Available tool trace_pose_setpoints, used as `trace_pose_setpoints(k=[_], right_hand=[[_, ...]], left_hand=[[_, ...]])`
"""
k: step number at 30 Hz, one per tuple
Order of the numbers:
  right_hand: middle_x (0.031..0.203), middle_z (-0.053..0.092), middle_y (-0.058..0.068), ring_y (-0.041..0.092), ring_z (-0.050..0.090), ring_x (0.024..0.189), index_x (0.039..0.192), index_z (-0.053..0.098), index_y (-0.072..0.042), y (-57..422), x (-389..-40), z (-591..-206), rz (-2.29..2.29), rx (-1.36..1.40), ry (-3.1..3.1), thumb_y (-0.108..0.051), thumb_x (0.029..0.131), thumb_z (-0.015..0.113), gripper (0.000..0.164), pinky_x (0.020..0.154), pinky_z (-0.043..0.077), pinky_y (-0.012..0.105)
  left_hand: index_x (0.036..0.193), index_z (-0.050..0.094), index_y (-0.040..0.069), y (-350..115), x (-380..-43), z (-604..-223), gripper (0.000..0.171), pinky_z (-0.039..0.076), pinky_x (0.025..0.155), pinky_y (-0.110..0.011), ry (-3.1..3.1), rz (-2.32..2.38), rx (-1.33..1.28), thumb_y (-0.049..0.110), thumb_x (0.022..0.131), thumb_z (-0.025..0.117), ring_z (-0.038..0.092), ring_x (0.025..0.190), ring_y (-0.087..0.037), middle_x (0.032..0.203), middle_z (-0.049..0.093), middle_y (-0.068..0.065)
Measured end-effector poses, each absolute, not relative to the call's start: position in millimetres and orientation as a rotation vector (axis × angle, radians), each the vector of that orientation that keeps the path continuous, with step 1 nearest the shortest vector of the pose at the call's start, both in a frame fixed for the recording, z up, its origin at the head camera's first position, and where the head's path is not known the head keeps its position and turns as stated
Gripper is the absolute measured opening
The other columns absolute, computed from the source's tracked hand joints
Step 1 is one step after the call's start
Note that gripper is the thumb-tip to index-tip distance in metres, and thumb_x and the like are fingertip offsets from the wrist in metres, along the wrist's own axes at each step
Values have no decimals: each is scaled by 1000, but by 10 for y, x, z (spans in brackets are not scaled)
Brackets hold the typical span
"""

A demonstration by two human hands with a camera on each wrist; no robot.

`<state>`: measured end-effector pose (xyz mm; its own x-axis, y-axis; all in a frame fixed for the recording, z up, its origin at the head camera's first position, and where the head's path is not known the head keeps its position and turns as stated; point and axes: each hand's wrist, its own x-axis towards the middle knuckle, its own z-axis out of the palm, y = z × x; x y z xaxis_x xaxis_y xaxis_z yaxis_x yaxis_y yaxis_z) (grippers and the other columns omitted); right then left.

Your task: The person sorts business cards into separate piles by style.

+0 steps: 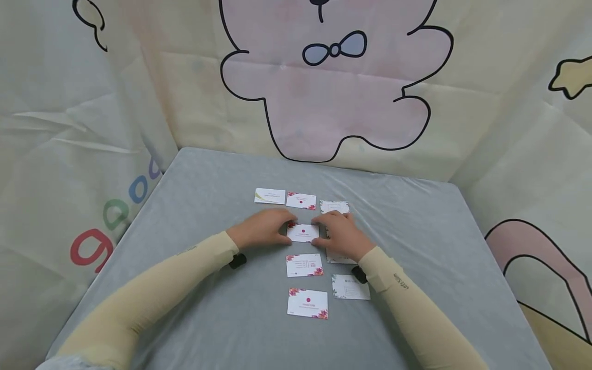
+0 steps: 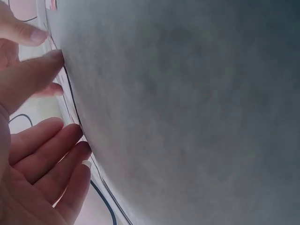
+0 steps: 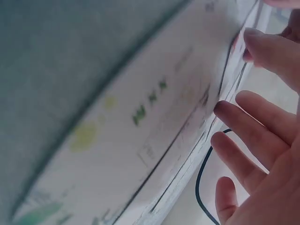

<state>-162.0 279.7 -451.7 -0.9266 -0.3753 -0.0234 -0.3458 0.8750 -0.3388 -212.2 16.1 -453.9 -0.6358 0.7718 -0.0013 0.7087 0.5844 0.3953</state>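
Observation:
A white business card (image 1: 302,233) with a red dot and pink flowers lies flat on the grey cloth between both hands. My left hand (image 1: 263,227) rests at its left end, thumb by the near corner and fingertips by the far corner. From the other side my right hand (image 1: 343,235) touches around its right end in the same way. In the left wrist view the fingers (image 2: 56,157) are spread and nearly straight, well apart from the thumb. Loosely extended fingers (image 3: 255,124) of the right hand show in the right wrist view, beside a card (image 3: 140,136) with green print.
Two flowered cards (image 1: 304,265), (image 1: 308,303) lie nearer in the same column; another flowered card (image 1: 301,201) and a yellow-green card (image 1: 270,196) lie beyond. Leaf-patterned cards (image 1: 350,287), (image 1: 335,206) form a right column, partly under the right hand. Printed curtains surround the table (image 1: 222,318).

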Motion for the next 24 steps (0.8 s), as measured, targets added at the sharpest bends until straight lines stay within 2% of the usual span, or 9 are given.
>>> trace_pose_setpoints(k=[7, 14, 24], right_hand=[[138, 74, 3, 28, 59, 136, 143, 69, -14, 2779, -1567, -4606, -539, -599, 2943, -34, 93, 87, 56, 111, 31, 56], [139, 74, 4, 27, 61, 135, 141, 70, -15, 2777, -1575, -4620, -564, -613, 2961, -32, 94, 86, 53, 110, 33, 56], [138, 74, 4, 26, 62, 135, 141, 70, -15, 2760, -1595, -4582, -552, -630, 2971, -35, 94, 86, 54, 115, 33, 58]], left_hand=[[138, 71, 7, 146, -2059, -4561, 52, 56, 106, -39, 2638, 582, 1256, 28, 93, 87, 69, 110, -18, 121, 76, -3], [138, 70, 7, 155, -2095, -4581, 52, 56, 103, -38, 2653, 615, 1245, 25, 93, 86, 67, 108, -18, 119, 75, -2], [143, 68, 6, 124, -2125, -4563, 55, 55, 110, -40, 2642, 657, 1185, 25, 94, 84, 68, 116, -18, 128, 74, -4]])
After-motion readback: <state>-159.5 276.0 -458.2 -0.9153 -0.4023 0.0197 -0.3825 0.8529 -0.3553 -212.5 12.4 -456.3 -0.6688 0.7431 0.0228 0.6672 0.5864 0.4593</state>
